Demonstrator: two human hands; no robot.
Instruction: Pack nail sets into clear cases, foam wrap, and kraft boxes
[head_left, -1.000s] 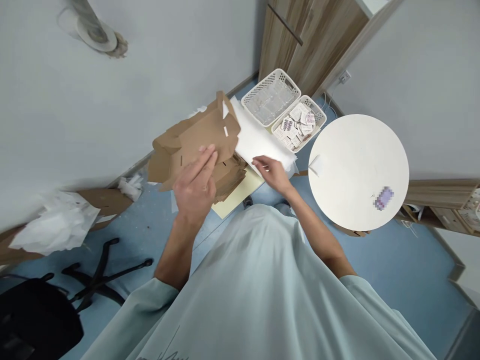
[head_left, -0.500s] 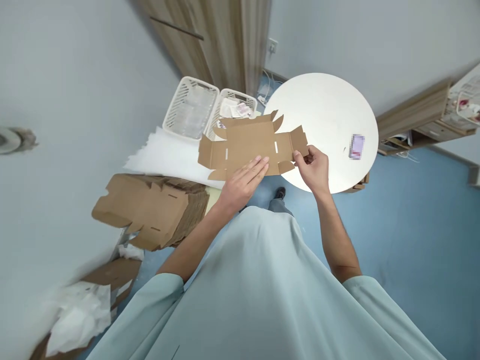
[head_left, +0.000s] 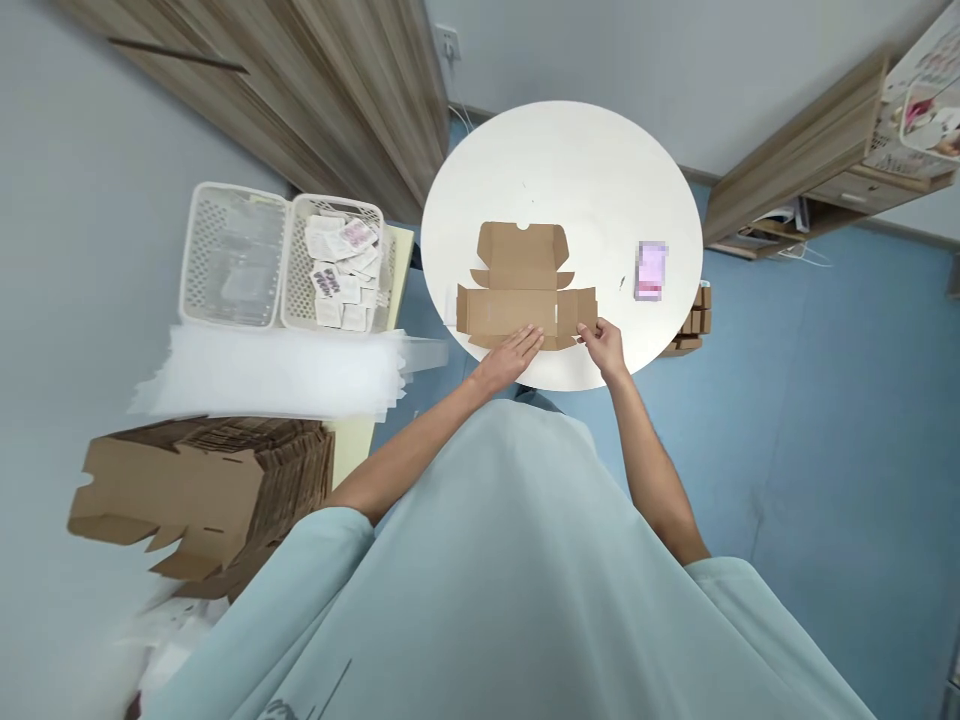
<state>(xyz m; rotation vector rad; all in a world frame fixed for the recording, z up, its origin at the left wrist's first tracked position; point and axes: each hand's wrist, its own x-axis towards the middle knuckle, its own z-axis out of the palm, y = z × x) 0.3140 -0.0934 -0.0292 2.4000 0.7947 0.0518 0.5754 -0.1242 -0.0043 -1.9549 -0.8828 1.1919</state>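
An unfolded brown cardboard box [head_left: 517, 305] lies on the round white table [head_left: 570, 160], its side flaps partly raised and its lid part pointing away from me. My left hand [head_left: 513, 358] rests flat on the near edge of the cardboard, fingers stretched out. At the right end, my right hand [head_left: 602, 345] pinches the corner of the side flap between thumb and fingers. A purple-pink rectangular item [head_left: 650, 270], blurred, lies on the table to the right of the cardboard.
At left stand a white basket of clear plastic [head_left: 234, 260] and a white basket with small printed packets [head_left: 341, 270]. Nearer are white foam sheets [head_left: 277, 375] and a stack of flat cardboard boxes [head_left: 195, 490]. Small brown boxes [head_left: 694, 322] sit beyond the table's right edge.
The cardboard box has come from above the left side onto the round table, with both hands still on it. My view has swung to the right.
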